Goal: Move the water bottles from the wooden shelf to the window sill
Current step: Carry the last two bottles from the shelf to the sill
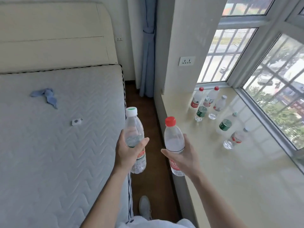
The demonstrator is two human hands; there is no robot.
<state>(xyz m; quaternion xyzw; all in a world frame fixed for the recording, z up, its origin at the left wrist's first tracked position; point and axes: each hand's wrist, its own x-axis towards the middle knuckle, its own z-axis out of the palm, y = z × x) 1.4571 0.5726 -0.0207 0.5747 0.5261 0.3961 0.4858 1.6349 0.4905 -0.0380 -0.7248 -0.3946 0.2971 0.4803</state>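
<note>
Holding upright bottles, left grip [130,149] pinching white-capped bottle [134,137], right grip [184,156] pinching red-capped bottle [173,142]

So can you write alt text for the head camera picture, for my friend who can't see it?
A person holds a water bottle upright in each hand: a white-capped bottle in the left hand, a red-capped bottle in the right hand. To the right, a window sill already holds a group of bottles; a bare mattress lies left.
</note>
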